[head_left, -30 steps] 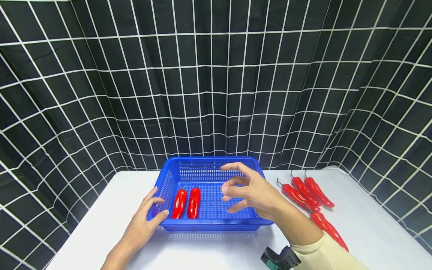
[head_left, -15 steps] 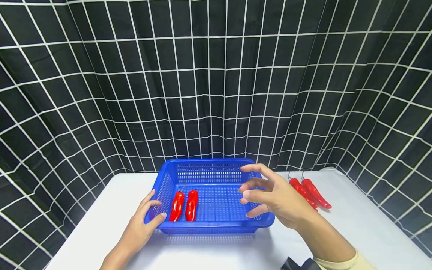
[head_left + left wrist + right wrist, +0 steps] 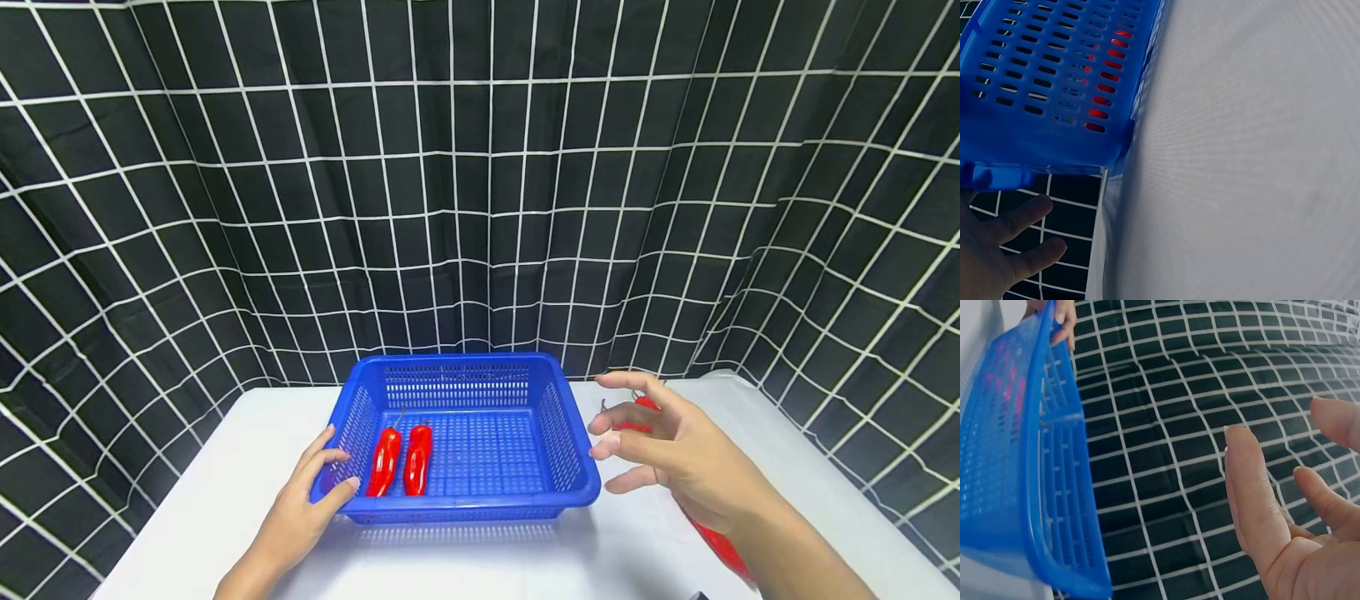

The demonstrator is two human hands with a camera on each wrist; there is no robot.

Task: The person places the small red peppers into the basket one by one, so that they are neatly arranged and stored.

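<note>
My left hand [image 3: 300, 500] rests at the front left corner of a blue plastic basket [image 3: 465, 501], fingers spread over the left rim and thumb by the front rim. In the left wrist view, two of its fingers [image 3: 1022, 219] stand out straight beside the basket. Inside lie two red chili peppers, one with a stem [image 3: 385, 461] and another [image 3: 417, 461] beside it. My right hand [image 3: 675, 450] hovers right of the basket, fingers loosely bent and apart, holding nothing. Behind it and its forearm, more red chili peppers [image 3: 722, 546] are partly hidden on the table.
A white cloth covers the table [image 3: 450, 567]. Dark curtains with a white grid [image 3: 480, 208] hang behind and at both sides. The basket walls are slotted and rise well above the peppers inside.
My right hand has moved rightward from over the basket to beside it, now in front of the loose peppers. My left hand stays at the basket corner. The head view has shifted slightly.
</note>
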